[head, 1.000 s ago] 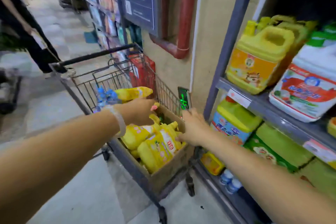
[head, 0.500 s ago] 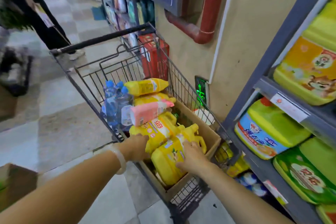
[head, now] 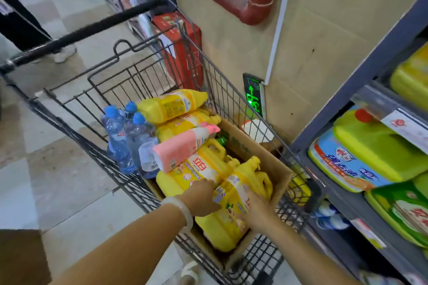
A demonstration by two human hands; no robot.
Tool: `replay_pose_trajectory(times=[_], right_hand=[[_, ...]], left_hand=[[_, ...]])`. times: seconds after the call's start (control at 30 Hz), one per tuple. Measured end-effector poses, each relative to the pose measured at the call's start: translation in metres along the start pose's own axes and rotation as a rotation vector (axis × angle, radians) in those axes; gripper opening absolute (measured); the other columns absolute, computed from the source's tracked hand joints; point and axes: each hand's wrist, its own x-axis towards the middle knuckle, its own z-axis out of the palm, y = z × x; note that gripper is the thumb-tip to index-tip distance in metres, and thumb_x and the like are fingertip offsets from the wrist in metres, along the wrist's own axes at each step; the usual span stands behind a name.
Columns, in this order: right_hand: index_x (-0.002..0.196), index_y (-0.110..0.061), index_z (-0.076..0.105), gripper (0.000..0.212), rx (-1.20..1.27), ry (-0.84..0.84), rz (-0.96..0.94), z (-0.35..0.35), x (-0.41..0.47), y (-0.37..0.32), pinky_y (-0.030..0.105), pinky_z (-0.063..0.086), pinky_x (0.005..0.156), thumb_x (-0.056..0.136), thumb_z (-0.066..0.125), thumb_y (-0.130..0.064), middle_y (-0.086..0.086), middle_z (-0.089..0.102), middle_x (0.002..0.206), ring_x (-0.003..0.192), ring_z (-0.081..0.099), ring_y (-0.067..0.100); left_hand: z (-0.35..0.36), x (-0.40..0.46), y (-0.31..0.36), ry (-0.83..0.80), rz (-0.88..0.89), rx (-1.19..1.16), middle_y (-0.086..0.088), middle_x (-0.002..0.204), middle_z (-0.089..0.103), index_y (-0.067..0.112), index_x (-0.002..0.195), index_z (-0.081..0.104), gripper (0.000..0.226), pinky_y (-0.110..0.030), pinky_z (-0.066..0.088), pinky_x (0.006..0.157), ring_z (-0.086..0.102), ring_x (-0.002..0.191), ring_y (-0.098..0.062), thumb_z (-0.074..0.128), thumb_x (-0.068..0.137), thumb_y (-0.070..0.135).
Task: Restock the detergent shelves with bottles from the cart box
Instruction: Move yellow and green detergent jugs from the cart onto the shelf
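- Two grey metal shelves [head: 328,183] of a store rack stand out to the right of the fingers, loaded with big green and yellow-green plastic detergent jugs [head: 370,159] lying on their sides.
- A dark wire shopping cart [head: 76,109] with a black push bar surrounds both hands, its basket stretching ahead of and to the left of the fingers.
- An open brown cardboard box [head: 273,164] sits in the cart's right half; both hands reach into it.
- Inside the box, a yellow plastic detergent jug with a handle and a printed label [head: 229,227] lies directly under the fingers, its neck pointing away from them.
- A second yellow handled jug [head: 203,169] lies just left of it, touching it, under the left fingertips.
- A pink and white squeeze bottle [head: 183,146] lies across the yellow jugs, just beyond the left fingers.
- More yellow flat bottles [head: 171,104] are stacked further ahead of the fingers.
- Clear water bottles with blue caps [head: 120,136] stand upright ahead and to the left of the left fingers, outside the box.
- The left hand [head: 201,199], with a pale bangle [head: 180,213] on its wrist, rests on the seam between the two jugs, fingers nearly straight and close together.
- The right hand [head: 257,210] lies on the nearer jug's right side, fingers bent around its edge; how firmly it grips I cannot tell.
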Motion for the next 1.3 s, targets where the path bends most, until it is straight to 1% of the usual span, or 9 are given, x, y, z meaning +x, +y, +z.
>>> replay_pose_trajectory(times=[0.17,0.27,0.4,0.57,0.67,0.8,1.03,1.2,1.3], right_hand=[[0.151,-0.029,0.009,0.069,0.149,0.113,0.095,0.024,0.011,0.002,0.04,0.039,0.105,0.097,0.05,-0.018,0.007,0.021,0.154,0.137,0.032,0.03],[0.15,-0.027,0.016,0.064,0.215,0.206,0.14,0.036,0.016,0.001,0.038,0.037,0.106,0.097,0.047,-0.01,0.006,0.026,0.151,0.137,0.032,0.027],[0.148,-0.025,0.025,0.067,0.315,0.262,0.163,0.047,0.02,0.007,0.041,0.042,0.103,0.091,0.049,0.001,0.008,0.036,0.145,0.133,0.038,0.028],[0.146,-0.019,0.035,0.075,0.694,0.231,0.196,0.059,0.019,0.024,0.044,0.047,0.1,0.082,0.042,0.019,0.0,0.033,0.152,0.121,0.049,0.007],[0.142,-0.013,0.041,0.057,0.684,0.301,0.268,0.056,0.016,0.026,0.04,0.039,0.108,0.09,0.042,0.011,0.007,0.04,0.146,0.131,0.043,0.023],[0.138,-0.014,0.047,0.041,0.663,0.372,0.317,0.056,0.017,0.023,0.035,0.039,0.106,0.098,0.043,-0.007,0.011,0.044,0.144,0.131,0.043,0.027],[0.141,-0.016,0.043,0.044,0.654,0.349,0.317,0.056,0.009,0.027,0.026,0.035,0.103,0.098,0.042,-0.007,0.006,0.044,0.145,0.132,0.042,0.024],[0.143,-0.013,0.039,0.046,0.739,0.24,0.31,0.052,-0.005,0.023,0.028,0.032,0.111,0.097,0.045,-0.006,0.005,0.041,0.147,0.135,0.04,0.021],[0.141,-0.011,0.04,0.048,0.747,0.231,0.331,0.043,-0.014,0.016,0.025,0.041,0.099,0.096,0.053,-0.021,0.007,0.048,0.141,0.127,0.048,0.021]], left_hand=[[-0.004,0.025,0.01,-0.075,0.099,0.006,-0.015,0.11,0.053,0.0,0.117,0.053,0.049,-0.035,0.04,0.077,0.052,0.101,-0.031,0.056,0.091,0.042],[0.0,0.04,0.021,-0.083,0.115,0.093,-0.014,0.116,0.059,0.003,0.111,0.058,0.05,-0.034,0.043,0.082,0.054,0.109,-0.03,0.057,0.088,0.047],[0.015,0.053,0.034,-0.081,-0.001,0.167,-0.013,0.127,0.05,0.007,0.122,0.054,0.061,-0.033,0.04,0.096,0.041,0.121,-0.029,0.06,0.083,0.053],[0.03,0.055,0.036,0.048,-0.148,0.027,-0.013,0.138,0.034,0.005,0.137,0.036,0.065,-0.033,0.037,0.102,0.035,0.129,-0.029,0.062,0.086,0.036],[0.037,0.05,0.04,0.037,-0.162,0.008,-0.015,0.147,0.025,0.001,0.145,0.018,0.087,-0.034,0.03,0.108,0.026,0.136,-0.03,0.064,0.084,0.041],[0.04,0.048,0.038,0.018,-0.148,-0.15,-0.017,0.141,0.035,0.003,0.14,0.02,0.081,-0.04,0.037,0.107,0.039,0.129,-0.031,0.068,0.081,0.033],[0.032,0.047,0.034,-0.05,-0.062,-0.135,-0.01,0.136,0.04,0.004,0.136,0.029,0.094,-0.035,0.038,0.107,0.039,0.13,-0.026,0.074,0.07,0.053],[0.03,0.052,0.027,-0.096,-0.126,-0.442,-0.007,0.13,0.048,0.009,0.132,0.028,0.097,-0.036,0.046,0.099,0.047,0.125,-0.027,0.086,0.058,0.032],[0.023,0.051,0.018,-0.108,-0.126,-0.572,-0.006,0.122,0.054,0.014,0.128,0.035,0.098,-0.042,0.05,0.093,0.053,0.115,-0.028,0.09,0.048,0.028]])
